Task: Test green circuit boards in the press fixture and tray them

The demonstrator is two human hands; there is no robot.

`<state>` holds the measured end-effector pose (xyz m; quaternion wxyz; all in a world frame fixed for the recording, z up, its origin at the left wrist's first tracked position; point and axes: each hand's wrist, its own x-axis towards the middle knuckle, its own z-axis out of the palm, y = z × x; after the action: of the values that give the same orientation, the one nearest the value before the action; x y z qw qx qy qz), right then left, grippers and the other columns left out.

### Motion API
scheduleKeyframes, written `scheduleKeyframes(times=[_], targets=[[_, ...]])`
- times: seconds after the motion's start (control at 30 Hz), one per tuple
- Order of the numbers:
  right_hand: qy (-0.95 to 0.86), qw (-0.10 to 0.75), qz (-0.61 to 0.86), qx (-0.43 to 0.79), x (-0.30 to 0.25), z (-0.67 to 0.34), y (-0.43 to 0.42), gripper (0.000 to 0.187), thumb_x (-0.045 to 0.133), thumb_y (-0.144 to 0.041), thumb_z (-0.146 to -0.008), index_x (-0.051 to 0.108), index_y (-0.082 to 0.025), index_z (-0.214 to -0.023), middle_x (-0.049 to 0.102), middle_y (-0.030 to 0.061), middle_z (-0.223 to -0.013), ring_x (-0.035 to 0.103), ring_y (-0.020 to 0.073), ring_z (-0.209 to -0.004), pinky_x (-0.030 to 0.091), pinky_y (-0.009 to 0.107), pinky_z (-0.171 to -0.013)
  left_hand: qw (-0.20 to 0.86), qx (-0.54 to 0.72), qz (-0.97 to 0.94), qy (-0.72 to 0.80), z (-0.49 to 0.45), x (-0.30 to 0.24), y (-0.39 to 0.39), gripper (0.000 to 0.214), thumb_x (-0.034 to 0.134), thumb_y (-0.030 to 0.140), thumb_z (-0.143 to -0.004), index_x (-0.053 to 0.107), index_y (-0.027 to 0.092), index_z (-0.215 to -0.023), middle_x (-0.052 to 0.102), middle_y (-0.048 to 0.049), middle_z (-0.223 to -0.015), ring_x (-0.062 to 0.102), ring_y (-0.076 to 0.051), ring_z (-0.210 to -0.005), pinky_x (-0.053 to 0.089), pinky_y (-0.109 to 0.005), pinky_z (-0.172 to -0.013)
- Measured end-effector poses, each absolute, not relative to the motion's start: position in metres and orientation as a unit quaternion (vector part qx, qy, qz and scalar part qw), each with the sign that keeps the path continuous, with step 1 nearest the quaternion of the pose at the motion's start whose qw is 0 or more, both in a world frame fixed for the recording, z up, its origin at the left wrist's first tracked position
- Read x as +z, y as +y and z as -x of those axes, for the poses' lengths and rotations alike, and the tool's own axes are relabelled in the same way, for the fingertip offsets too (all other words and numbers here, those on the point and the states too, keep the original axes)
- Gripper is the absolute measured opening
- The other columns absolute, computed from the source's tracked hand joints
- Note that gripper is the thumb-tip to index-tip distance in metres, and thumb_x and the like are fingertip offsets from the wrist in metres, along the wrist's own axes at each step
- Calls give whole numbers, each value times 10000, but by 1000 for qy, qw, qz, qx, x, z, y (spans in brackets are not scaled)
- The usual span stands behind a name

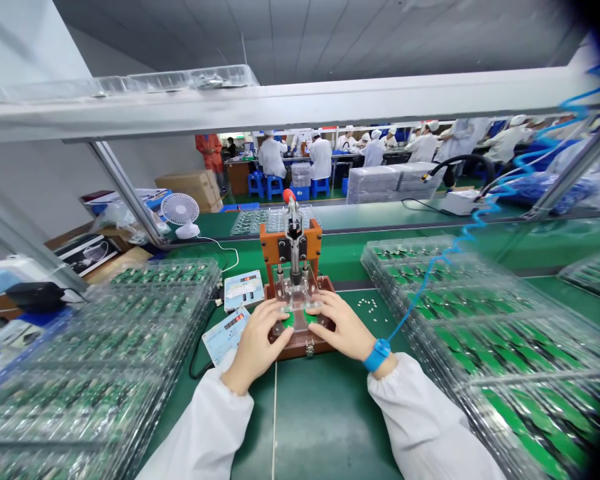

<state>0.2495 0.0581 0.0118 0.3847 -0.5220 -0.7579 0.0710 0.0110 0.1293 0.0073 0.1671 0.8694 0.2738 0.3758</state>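
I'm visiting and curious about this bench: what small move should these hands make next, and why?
Probably a light press to settle the two green boards in the fixture: fingers of the left hand and right hand are at them, and neither hand is on the red knob above. Whether they already sit flat, I can't tell.

You have two bare hands (343,323), two green boards (289,320), one orange-and-brown clamp fixture (295,267) and one red ball knob (289,195). Around you are two pale blue boxes (244,291) with red digits, one round white fan (180,209), one blue wrist strap (377,355), two stacks of clear plastic trays (545,378) flanking your arms, and roughly a dozen tiny white pieces (375,320).
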Motion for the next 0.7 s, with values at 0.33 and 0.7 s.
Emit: scheduleKeyframes(times=[0.33, 0.7], targets=[[-702, 455, 541, 82, 14, -245, 52, 184, 656, -382, -962, 726, -245, -1062, 689, 94, -1335, 556, 288, -1357, 428, 536, -1178, 89, 473, -843, 241, -17, 12, 99, 119, 564, 195, -999, 639, 204, -1091, 671, -83, -1074, 636, -230, -1027, 561, -411, -894], [-564, 606, 561, 29, 113, -245, 109, 328, 507, -394, -1005, 585, -207, -1263, 682, 124, -1309, 651, 263, -1206, 549, 442, -1021, 3, 326, -944, 50, -54, -59, 86, 217, 659, 221, -951, 690, 260, -1163, 707, -76, -1305, 648, -305, -1272, 585, -483, -1066]])
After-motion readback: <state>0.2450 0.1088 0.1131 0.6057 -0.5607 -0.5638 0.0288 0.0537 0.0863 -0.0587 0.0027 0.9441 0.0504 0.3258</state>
